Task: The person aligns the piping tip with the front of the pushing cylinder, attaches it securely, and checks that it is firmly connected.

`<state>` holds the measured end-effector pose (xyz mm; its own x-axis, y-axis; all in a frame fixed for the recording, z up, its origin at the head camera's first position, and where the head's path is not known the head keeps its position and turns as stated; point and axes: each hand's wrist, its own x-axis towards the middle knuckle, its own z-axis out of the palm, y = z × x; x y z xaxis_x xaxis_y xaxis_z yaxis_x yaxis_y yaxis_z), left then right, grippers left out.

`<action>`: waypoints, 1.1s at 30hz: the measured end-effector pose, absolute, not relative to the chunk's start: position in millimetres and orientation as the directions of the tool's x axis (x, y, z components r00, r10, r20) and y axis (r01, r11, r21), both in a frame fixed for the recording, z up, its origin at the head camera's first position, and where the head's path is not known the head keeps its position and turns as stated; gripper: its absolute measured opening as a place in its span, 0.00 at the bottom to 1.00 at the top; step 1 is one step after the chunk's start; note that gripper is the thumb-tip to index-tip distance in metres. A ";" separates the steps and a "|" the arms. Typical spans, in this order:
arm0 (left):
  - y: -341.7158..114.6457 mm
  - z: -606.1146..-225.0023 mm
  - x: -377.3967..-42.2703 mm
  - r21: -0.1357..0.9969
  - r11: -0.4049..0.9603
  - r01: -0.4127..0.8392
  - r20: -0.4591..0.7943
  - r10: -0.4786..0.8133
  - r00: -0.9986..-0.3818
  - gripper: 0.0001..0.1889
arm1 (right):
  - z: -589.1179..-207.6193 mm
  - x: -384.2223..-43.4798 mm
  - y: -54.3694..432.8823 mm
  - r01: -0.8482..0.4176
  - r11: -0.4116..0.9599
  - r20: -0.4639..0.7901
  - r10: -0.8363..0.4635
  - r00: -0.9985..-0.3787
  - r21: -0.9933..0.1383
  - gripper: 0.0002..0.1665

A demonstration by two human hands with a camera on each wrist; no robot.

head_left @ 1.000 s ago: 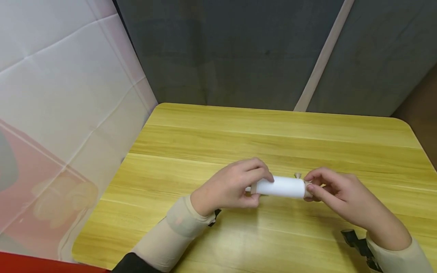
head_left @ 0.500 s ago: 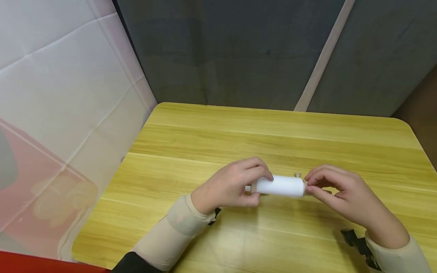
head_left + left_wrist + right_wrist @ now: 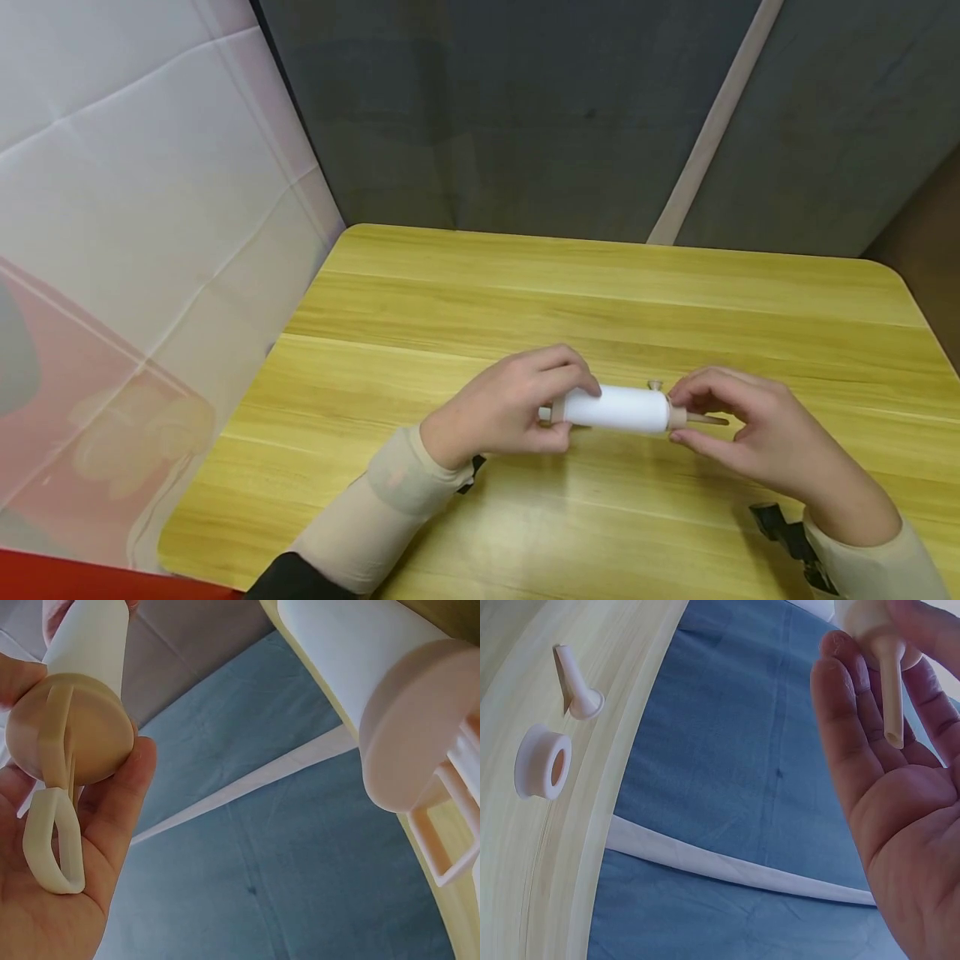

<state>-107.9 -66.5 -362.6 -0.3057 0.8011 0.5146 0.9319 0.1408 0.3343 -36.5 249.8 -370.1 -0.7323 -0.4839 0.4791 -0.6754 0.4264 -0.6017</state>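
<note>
A white syringe-like tube (image 3: pixel 622 408) lies sideways between the hands, close over the table. My left hand (image 3: pixel 517 408) grips its left end, fingertips over the top and thumb below. In the left wrist view that end shows a beige disc (image 3: pixel 97 746) with a loop handle (image 3: pixel 36 832) behind it. My right hand (image 3: pixel 757 425) has thumb and fingers around the beige cap (image 3: pixel 677 418) at the right end. From this cap a long narrow nozzle (image 3: pixel 707 420) points toward the palm; its hollow tip shows in the right wrist view.
A loose cone-shaped nozzle (image 3: pixel 572 671) and a pale ring (image 3: pixel 532 761) are on the wooden table (image 3: pixel 450 292). Another white tube (image 3: pixel 356 656) with a pinkish end disc (image 3: pixel 394 742) appears in the left wrist view. Dark fabric (image 3: pixel 487 125) stands behind the table.
The right hand's fingers have shifted and spread around the cap, so the long nozzle now shows between thumb and forefinger. Left hand and tube have stayed almost still.
</note>
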 end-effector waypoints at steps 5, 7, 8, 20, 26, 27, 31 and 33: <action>-66.5 -362.0 -107.2 0.321 0.135 0.937 0.525 0.798 -0.295 0.20 | -369.6 -35.6 249.5 -0.661 0.432 0.464 -0.481 -0.744 -0.613 0.39; -66.6 -362.0 -106.9 0.318 0.132 0.939 0.529 0.797 -0.292 0.19 | -369.3 -35.4 249.3 -0.652 0.434 0.454 -0.479 -0.751 -0.622 0.38; -66.8 -362.0 -106.7 0.318 0.132 0.939 0.529 0.797 -0.291 0.19 | -369.2 -35.4 249.3 -0.647 0.432 0.447 -0.479 -0.755 -0.628 0.37; -66.9 -361.4 -106.4 0.306 0.133 0.943 0.526 0.802 -0.284 0.19 | -369.7 -33.3 251.1 -0.573 0.419 0.366 -0.476 -0.799 -0.704 0.28; -66.7 -361.2 -106.3 0.302 0.128 0.945 0.524 0.805 -0.276 0.19 | -368.8 -34.0 251.8 -0.526 0.390 0.302 -0.505 -0.809 -0.756 0.23; -66.7 -361.2 -106.2 0.301 0.127 0.945 0.524 0.806 -0.275 0.19 | -368.6 -34.0 252.1 -0.516 0.390 0.290 -0.508 -0.811 -0.762 0.22; -66.9 -361.1 -105.9 0.297 0.125 0.947 0.524 0.807 -0.271 0.19 | -367.7 -33.7 252.8 -0.489 0.399 0.255 -0.509 -0.822 -0.776 0.18; -67.0 -361.0 -106.0 0.298 0.123 0.947 0.527 0.806 -0.270 0.19 | -367.3 -33.1 252.4 -0.494 0.431 0.262 -0.492 -0.830 -0.755 0.18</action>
